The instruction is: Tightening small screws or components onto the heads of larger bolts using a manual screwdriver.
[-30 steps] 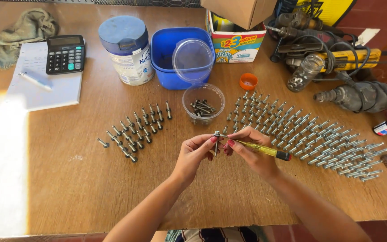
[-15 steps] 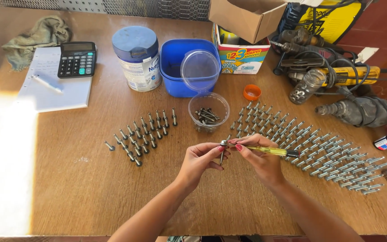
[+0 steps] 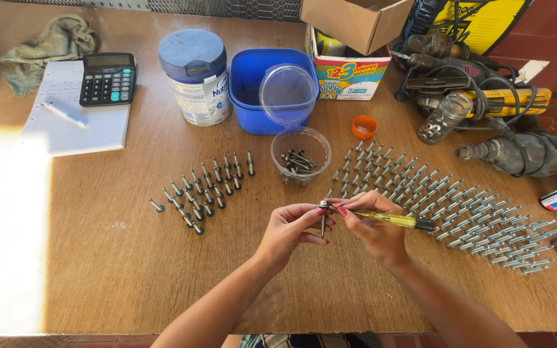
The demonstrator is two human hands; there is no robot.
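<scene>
- Mostly the view has changed: since a second ago the head has tipped so the table (image 3: 98,258) sits lower in frame, while the hands stay in the same spot at its near middle.
- Right of the hands, the big field of screws (image 3: 459,212) lies in rows, just as before; its near edge is just beside the right hand.
- Left of centre, the smaller batch (image 3: 204,187) looks unchanged too, well apart from the left hand.
- Behind the hands stand the blue tub (image 3: 253,96) with a clear lid, a tin (image 3: 196,77), a calculator (image 3: 106,78) on a notepad (image 3: 75,113), and drills (image 3: 504,129) at far right.
- Between tub and hands sits the clear cup (image 3: 300,156) with a few loose screws, near but not touching.
- Left hand (image 3: 288,230): fingertips pinch one screw (image 3: 323,218), which hangs upright, head up, as it did a second ago.
- Right hand (image 3: 372,229): fingers closed on a yellow screwdriver (image 3: 391,220), its tip at the screw's head; this grip holds steady, so the work on this one screw looks still in hand.
- Nothing lies between the hands and the rows or cup.
</scene>
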